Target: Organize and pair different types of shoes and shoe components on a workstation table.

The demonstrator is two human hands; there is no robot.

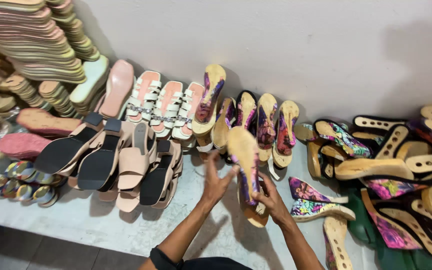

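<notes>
Sandals point(131, 165) left of wedges point(256, 122)

Bare forearms, no rings or watch visible; black sleeve point(163, 260) at left elbow.

No packages, labels, signs or screens visible anywhere in view.

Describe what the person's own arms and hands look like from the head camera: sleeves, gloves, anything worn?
Both hands are bare: no gloves on the left hand or the right hand, and no rings, watch or bands that I can make out. The forearms are uncovered. A dark sleeve shows on the left arm at the bottom edge; the right arm leaves the picture before any sleeve appears.
</notes>
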